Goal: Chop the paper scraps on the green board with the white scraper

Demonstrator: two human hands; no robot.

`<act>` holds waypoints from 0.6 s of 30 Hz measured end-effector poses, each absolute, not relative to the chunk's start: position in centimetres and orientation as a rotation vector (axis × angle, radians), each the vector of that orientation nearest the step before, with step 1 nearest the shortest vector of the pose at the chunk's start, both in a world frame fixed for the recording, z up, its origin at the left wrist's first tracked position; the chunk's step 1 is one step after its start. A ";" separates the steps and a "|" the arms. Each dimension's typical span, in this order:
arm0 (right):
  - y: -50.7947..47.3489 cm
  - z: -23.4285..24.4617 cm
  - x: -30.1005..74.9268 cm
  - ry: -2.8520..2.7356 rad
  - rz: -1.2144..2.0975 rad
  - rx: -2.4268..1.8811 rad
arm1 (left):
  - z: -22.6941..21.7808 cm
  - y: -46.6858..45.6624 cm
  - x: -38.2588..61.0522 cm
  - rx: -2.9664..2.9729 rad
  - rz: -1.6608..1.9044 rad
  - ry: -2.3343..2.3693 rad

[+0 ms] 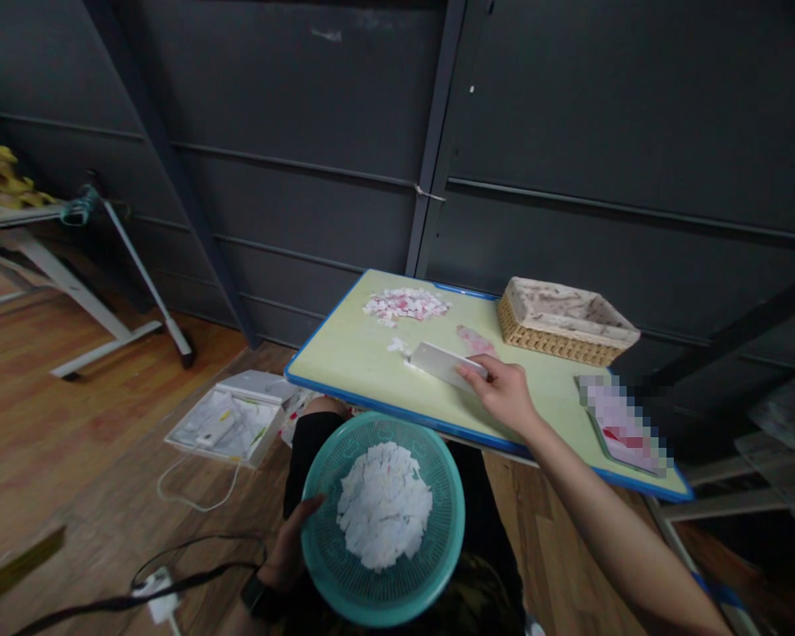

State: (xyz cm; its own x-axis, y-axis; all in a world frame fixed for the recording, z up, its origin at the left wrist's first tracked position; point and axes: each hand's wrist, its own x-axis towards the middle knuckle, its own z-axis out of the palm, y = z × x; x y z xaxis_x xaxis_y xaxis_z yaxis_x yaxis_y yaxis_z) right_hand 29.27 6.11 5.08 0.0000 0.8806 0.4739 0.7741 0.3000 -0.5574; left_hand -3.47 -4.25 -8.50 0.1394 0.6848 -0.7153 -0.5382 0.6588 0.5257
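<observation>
My left hand (290, 541) grips the left rim of a round teal plastic basket (457, 517), its thumb over the edge and its other fingers hidden below. A heap of small white paper-like pieces (384, 505) lies in the basket, which rests over my lap. Over the pale yellow table top (344, 353), my right hand (500, 389) is closed on the right end of a flat white rectangular plate (441, 360). A few white pieces (397, 344) lie by the plate's left end. Farther back is a pile of white and pink pieces (407, 305).
A cloth-lined wicker basket (556, 340) stands at the table's back right. Near it lie pinkish pieces (475, 341). A phone-like slab (626, 428), partly blurred out, sits at the right edge. An open white box (229, 424) and a power strip (157, 594) with cables are on the floor.
</observation>
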 end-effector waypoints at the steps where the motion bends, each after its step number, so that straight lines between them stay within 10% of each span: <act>1: 5.9 5.1 29.4 -1.794 0.196 -1.491 | -8.6 -4.2 -3.5 0.149 0.893 1.121; 18: 4.8 4.0 29.7 -1.778 0.231 -1.327 | -3.2 -3.2 -1.6 0.207 1.029 1.145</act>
State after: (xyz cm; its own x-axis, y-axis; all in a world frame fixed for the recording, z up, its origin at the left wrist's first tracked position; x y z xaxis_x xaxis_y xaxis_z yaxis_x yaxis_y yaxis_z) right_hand 29.68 4.82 3.99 -0.0418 0.8466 0.5305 0.6833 0.4116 -0.6030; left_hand -1.63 -3.23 -3.19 0.0346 0.7586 -0.6506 -0.5658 0.5515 0.6130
